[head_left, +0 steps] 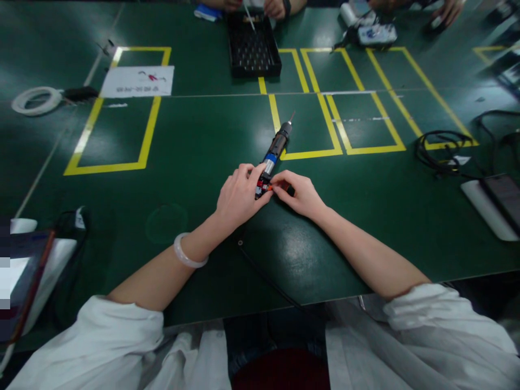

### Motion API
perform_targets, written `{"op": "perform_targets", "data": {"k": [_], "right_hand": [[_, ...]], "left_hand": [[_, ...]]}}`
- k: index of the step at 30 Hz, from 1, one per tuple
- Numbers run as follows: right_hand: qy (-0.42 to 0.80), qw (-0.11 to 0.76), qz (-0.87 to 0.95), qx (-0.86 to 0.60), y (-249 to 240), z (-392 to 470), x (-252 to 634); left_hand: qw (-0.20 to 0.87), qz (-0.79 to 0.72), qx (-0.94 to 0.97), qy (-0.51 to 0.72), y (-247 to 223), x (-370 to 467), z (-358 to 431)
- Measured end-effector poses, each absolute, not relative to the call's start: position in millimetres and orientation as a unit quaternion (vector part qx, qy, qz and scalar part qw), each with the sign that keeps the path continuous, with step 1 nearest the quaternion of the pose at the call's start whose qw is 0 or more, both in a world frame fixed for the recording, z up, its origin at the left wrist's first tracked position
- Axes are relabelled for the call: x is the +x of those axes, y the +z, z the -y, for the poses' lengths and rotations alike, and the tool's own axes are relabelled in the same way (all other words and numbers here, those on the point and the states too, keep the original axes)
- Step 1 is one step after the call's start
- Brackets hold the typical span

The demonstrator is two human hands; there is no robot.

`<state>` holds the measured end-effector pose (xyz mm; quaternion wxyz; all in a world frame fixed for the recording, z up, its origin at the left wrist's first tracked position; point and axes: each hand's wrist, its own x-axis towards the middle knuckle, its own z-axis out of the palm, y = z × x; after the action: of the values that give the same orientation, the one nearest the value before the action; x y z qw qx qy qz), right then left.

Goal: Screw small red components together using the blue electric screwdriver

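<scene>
An electric screwdriver (277,145) lies aslant on the green table, its thin bit pointing away to the upper right. Its rear housing looks opened, with red and orange parts showing inside. My left hand (240,195) is closed around that rear end, thumb and fingers on either side. From the right, my right hand (299,192) pinches at a small orange piece (270,187) there, which may be a wire or connector; its kind is too small to tell. A dark bit of the tool shows under the right fingers. My palms hide the tool's lower end.
A black cable (264,273) runs off the near table edge. Ahead, a co-worker's hands (274,7) work over a black tray (257,71). A labelled white sheet (137,82) and white tape roll (36,101) lie left; a coiled cable (441,149) and phone-like device (504,197) lie right.
</scene>
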<state>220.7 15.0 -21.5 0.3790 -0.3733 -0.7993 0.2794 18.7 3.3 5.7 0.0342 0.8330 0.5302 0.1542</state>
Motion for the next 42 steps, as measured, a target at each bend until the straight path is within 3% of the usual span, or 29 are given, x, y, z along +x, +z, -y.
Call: {"op": "perform_targets", "data": {"k": [10, 27, 36, 42], "right_hand": [[0.309, 0.365, 0.797, -0.368, -22.5, -16.3, 222.2], [0.31, 0.347, 0.805, -0.368, -22.4, -17.3, 223.8], [0.309, 0.344, 0.809, -0.362, -22.4, -17.7, 223.6], [0.3, 0.348, 0.814, -0.355, -24.0, -18.2, 223.5]], "left_hand": [[0.064, -0.575, 0.806, 0.122, 11.4, -16.1, -22.5], [0.061, -0.728, 0.67, 0.134, 8.7, -169.4, -85.5], [-0.03, -0.74, 0.654, 0.154, 15.1, -152.4, -68.9], [-0.019, -0.764, 0.627, 0.15, 18.1, -141.9, -69.9]]}}
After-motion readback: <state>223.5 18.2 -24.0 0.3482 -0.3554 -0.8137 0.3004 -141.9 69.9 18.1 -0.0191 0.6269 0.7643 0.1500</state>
